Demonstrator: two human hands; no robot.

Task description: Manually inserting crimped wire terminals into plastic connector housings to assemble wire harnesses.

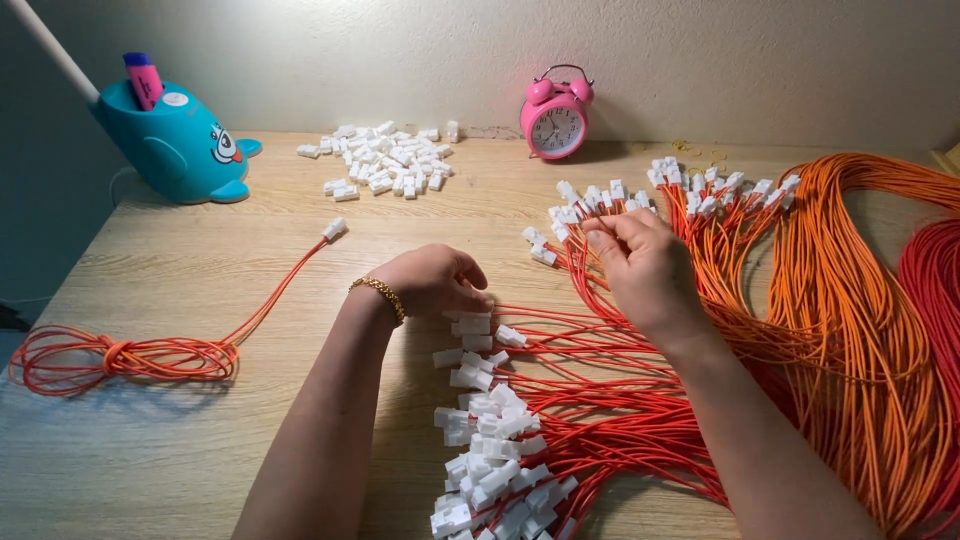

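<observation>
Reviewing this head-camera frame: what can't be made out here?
- Left hand: fingertips curl under, hiding whether they pinch a white connector.
- Right hand: its back hides what the fingers grip among the orange wires.
- Pile of wired connectors: cut off by the bottom edge.
- Red wire bundle: cut off by the right edge.
- Pink alarm clock: dial too small to read.

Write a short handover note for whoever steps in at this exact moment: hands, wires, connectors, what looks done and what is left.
Left hand: curled, knuckles up, on the red wires beside their white connectors; whether it grips one is hidden.
Right hand: fingers pinching among the connector ends of the orange wires.
Done, apparently: one coiled wire bundle with a connector, set apart at left.
Left: the large fans of red and orange wires; a loose connector pile at the table's back.
</observation>
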